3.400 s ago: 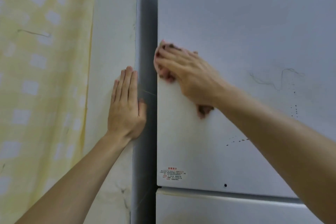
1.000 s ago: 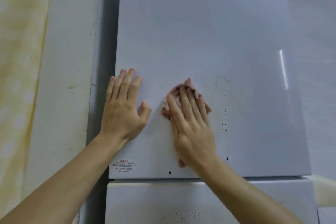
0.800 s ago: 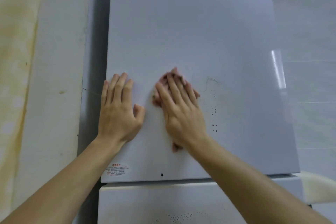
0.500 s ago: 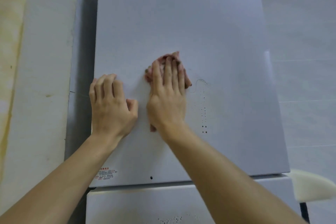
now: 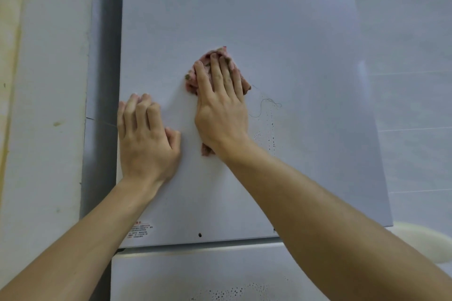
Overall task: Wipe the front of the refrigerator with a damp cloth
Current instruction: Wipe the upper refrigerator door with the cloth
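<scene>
The pale grey upper door of the refrigerator (image 5: 244, 14) fills the middle of the view. My right hand (image 5: 221, 107) lies flat on it and presses a crumpled pink cloth (image 5: 193, 79) against the door; the cloth shows above my fingertips and below my palm. My left hand (image 5: 146, 139) rests on the door near its left edge, fingers bent, with nothing in it. A thin dark scribble and dark specks (image 5: 267, 110) mark the door just right of my right hand.
A lower refrigerator door (image 5: 195, 273) with dark specks sits under the upper one. A small red-print label (image 5: 139, 228) is at the upper door's bottom left. A white wall (image 5: 49, 105) stands left, a tiled wall (image 5: 411, 80) right, a cream object (image 5: 425, 244) lower right.
My right hand has slid the cloth from the door's left edge toward the middle and upward. My left hand moved from the wall onto the door, and its fingers have curled.
</scene>
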Demonstrator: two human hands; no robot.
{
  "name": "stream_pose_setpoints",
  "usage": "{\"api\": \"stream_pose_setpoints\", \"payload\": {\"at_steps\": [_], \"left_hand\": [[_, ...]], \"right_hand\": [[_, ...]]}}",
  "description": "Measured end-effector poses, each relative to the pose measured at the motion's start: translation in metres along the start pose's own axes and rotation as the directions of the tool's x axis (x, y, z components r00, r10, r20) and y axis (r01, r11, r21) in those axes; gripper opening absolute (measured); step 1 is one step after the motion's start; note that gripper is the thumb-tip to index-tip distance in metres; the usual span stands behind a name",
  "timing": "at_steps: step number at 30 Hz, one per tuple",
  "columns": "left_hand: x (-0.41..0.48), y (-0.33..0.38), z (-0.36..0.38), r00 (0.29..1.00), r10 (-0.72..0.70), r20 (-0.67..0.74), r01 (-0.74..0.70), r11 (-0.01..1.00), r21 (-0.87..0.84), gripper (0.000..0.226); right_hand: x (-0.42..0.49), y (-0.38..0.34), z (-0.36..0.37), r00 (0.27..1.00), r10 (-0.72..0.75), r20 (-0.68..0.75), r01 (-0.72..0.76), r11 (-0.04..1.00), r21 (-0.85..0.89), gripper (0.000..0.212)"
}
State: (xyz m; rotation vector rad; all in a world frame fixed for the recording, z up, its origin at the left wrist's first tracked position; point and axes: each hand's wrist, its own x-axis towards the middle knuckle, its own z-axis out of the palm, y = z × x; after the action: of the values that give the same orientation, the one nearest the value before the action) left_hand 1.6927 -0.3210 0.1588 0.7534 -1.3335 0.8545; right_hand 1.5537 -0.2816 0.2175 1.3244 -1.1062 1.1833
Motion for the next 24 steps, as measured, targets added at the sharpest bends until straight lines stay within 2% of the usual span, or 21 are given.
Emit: {"api": "stream_pose_setpoints", "payload": {"at_steps": [7,12,17,24], "left_hand": [[0.0,-0.005,0.004,0.999,0.011,-0.052,-0.013,1.0,-0.026,0.044],[0.001,-0.004,0.004,0.999,0.009,-0.051,-0.008,1.0,0.002,0.045],[-0.001,-0.005,0.005,0.999,0.015,-0.05,-0.014,1.0,0.011,0.047],[-0.004,-0.003,0.007,0.997,0.012,-0.072,-0.011,1.0,0.01,0.046]], "right_hand": [[0.066,0.027,-0.012,0.995,0.104,0.0,-0.104,0.995,-0.002,0.066],[0.07,0.063,-0.03,0.991,-0.082,0.106,0.082,0.997,0.01,0.054],[0.07,0.108,-0.062,0.923,-0.298,0.245,0.276,0.954,0.12,0.046],[0.028,0.124,-0.067,0.934,-0.302,0.193,0.275,0.949,0.154,0.051]]}}
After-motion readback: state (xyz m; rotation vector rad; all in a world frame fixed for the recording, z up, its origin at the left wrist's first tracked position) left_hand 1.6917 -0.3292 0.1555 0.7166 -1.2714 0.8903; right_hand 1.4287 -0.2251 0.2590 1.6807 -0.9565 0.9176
